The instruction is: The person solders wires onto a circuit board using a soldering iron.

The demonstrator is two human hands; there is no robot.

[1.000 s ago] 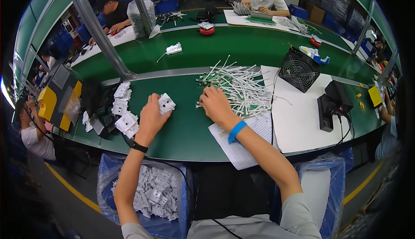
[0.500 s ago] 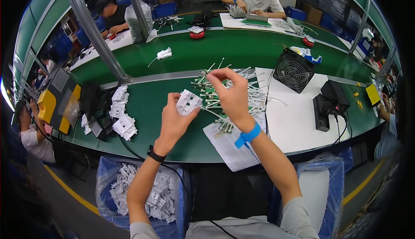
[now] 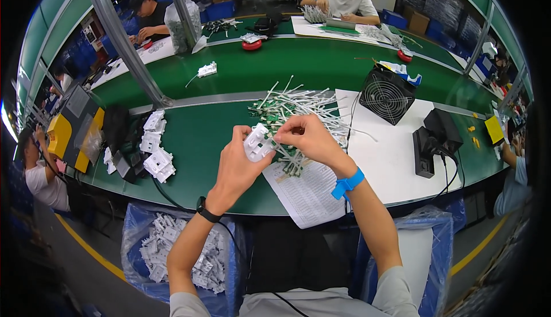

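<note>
Housing [image 3: 254, 145], white slotted plastic, clamped in your left hand [image 3: 238, 165] over green bench [image 3: 198, 139], right hand [image 3: 313, 140] pinched together at its right side, front edge [image 3: 267, 214] nearest you, room leftward to stacked housings [image 3: 159, 165]

Nothing can be read: the printed paper sheet [image 3: 305, 195] overhanging the near edge of the worktop [image 3: 198, 145] bears rows too small.

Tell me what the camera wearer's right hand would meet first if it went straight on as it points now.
Most likely the white plastic piece in the left hand: the right hand points leftward at it and looks very close, though depth is hard to judge.
</note>
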